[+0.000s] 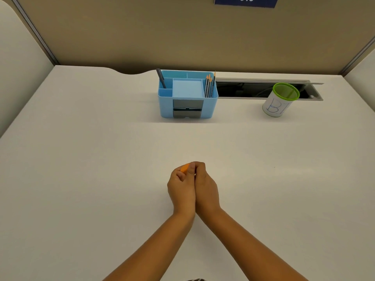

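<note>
My left hand (pixel 181 188) and my right hand (pixel 207 187) are pressed side by side over the middle of the white desk (pixel 81 159). A small orange object (pixel 184 168) pokes out between the curled fingers of my left hand. My right hand's fingers curl against the same spot; what they hold is hidden. A blue desk organiser (pixel 187 94) stands at the back centre, with several orange-tipped pencils (pixel 210 86) in its right slot and a dark pen (pixel 161 78) in its left slot.
A white mesh cup with a green rim (pixel 281 99) stands at the back right, in front of an open cable slot (pixel 263 89). Beige partition walls close off the desk at the back and both sides.
</note>
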Available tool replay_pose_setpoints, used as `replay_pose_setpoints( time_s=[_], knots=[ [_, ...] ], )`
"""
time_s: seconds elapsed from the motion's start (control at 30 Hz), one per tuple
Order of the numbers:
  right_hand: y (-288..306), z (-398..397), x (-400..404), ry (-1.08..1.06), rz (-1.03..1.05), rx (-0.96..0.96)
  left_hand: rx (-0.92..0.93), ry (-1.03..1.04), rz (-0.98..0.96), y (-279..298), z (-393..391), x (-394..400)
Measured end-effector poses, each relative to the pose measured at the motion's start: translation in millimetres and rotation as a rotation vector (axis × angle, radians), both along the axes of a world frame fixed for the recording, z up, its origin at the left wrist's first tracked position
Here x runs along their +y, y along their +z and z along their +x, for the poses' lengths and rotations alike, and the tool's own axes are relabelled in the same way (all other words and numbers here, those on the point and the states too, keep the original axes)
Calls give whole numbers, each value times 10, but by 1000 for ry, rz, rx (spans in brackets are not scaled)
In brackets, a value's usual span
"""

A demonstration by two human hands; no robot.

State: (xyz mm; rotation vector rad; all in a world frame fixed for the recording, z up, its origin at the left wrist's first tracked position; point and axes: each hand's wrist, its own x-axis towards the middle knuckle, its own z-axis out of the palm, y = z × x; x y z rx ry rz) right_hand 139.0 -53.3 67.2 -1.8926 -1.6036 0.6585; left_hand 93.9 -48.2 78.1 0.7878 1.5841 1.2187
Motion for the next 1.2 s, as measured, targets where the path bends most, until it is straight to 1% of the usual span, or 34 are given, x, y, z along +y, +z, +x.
replay_pose_setpoints(
  time_s=[0.07,0.13,0.33,0.67,0.73,0.8,0.97,1.0,1.07,1.1,1.2],
  knots=[
    [20,7,-3,11,38,-78,6,3,10,27,6,-3],
    [38,13,-2,14,68,-110,17,2,21,50,14,-12],
    [62,54,-19,11,88,-140,4,-22,21,98,34,-28],
    [79,69,-6,-8,95,-127,-1,-60,41,123,32,-5],
    [108,50,7,-13,70,-91,-26,-78,30,125,5,27],
    [149,16,20,-19,40,2,-63,-89,22,127,-38,60],
    [228,-46,40,-29,36,83,-60,-87,65,178,-109,120],
    [247,-47,40,-28,50,104,-60,-83,65,200,-102,118],
    [275,-37,35,-36,107,43,-48,-68,63,246,-82,109],
    [262,-27,34,-45,165,5,-39,-59,66,264,-74,102],
    [239,-7,41,-97,321,5,-30,-45,74,307,-56,80]
  ],
)
